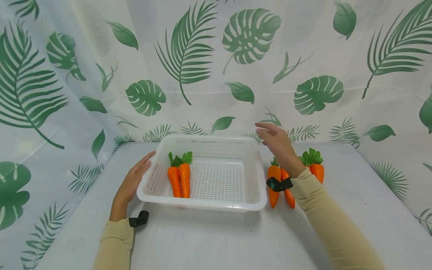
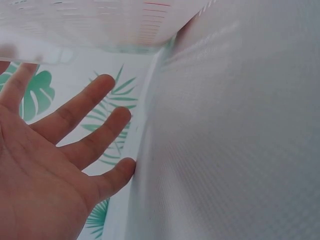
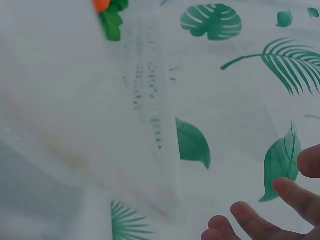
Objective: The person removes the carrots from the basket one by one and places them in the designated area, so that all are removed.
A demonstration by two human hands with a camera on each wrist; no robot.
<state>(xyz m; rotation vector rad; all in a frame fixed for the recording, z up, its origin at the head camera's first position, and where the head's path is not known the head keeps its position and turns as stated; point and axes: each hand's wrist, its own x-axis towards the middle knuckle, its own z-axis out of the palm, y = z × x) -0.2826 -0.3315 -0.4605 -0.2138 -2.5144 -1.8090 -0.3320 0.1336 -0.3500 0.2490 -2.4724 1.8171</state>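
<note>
A white perforated plastic basket (image 1: 202, 204) sits on the table, with two toy-like carrots (image 1: 184, 180) with green tops lying at its left side. My left hand (image 1: 132, 180) is at the basket's left rim, its fingers straight and spread; the left wrist view shows its palm (image 2: 45, 175) beside the basket's underside. Beyond the right back corner of the basket my right hand (image 1: 277, 144) hovers with relaxed fingers and nothing in them. Under the right wrist lie more carrots (image 1: 274, 172), partly hidden by the hand and sleeve.
Another carrot (image 1: 317, 171) shows right of the right sleeve, near leafy tops. A white cloth covers the table (image 1: 202, 243). Behind and to the left hangs a white curtain (image 1: 209, 108) printed with green leaves.
</note>
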